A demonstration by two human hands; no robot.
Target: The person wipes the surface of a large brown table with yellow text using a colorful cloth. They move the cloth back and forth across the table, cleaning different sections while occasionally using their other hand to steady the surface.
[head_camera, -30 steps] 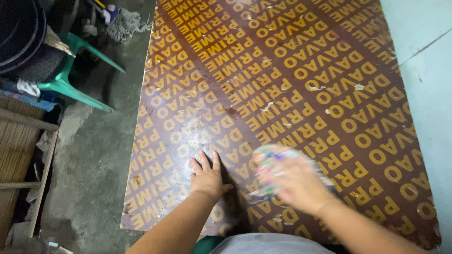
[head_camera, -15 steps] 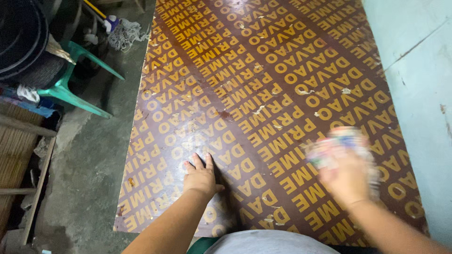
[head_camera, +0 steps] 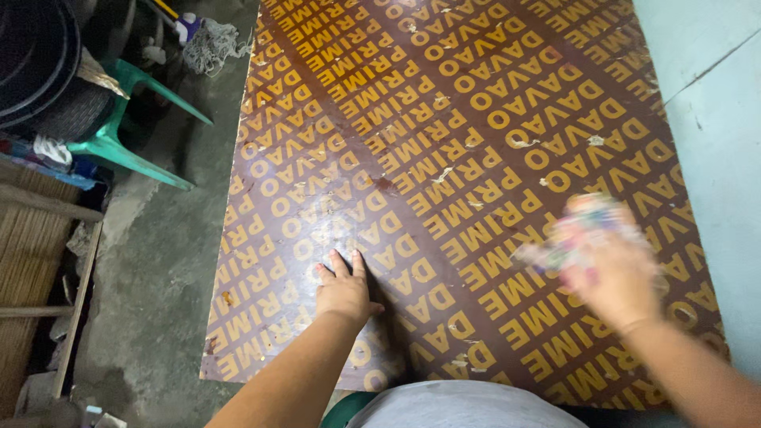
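Hands: left hand [head_camera: 344, 290] is pressed flat, fingers spread, on brown lettered plywood sheet [head_camera: 444, 158] laid on concrete floor [head_camera: 151, 317]; right hand [head_camera: 614, 277], blurred, is closed around multicoloured rag [head_camera: 583, 230] near right edge. Risk: rag snagged on stuck debris flecks [head_camera: 444, 174], or sheet shifted if the bracing palm slips.

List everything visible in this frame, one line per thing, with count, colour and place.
large brown film-faced plywood board with yellow lettering: one, flat on the floor, centre
green plastic chair: one, upper left, beside the board
grey concrete floor: left of the board
pale wall panel: right edge
bamboo slats: tan, far left
multicoloured cloth, blurred: one, in the right hand's grip
left hand: flat on the board
right hand: blurred, over the board's right part
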